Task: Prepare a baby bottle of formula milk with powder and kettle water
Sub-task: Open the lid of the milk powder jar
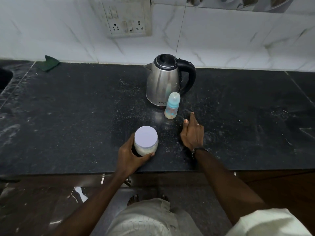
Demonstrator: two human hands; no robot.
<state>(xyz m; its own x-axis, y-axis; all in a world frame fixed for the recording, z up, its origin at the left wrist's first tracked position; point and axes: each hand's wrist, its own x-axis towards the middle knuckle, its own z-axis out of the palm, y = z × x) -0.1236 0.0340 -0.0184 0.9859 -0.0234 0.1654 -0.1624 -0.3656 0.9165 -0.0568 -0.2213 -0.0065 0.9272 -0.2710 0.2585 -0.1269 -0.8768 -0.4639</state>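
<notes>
Here the left hand [131, 154] is wrapped round the lidded powder jar [145, 140], standing near the front edge of the dark counter [68, 116]. The right hand [192, 133] is empty, fingers loosely extended, just short of the capped bottle [172, 106]. That bottle stands upright right in front of the steel kettle [163, 80], beyond both hands.
</notes>
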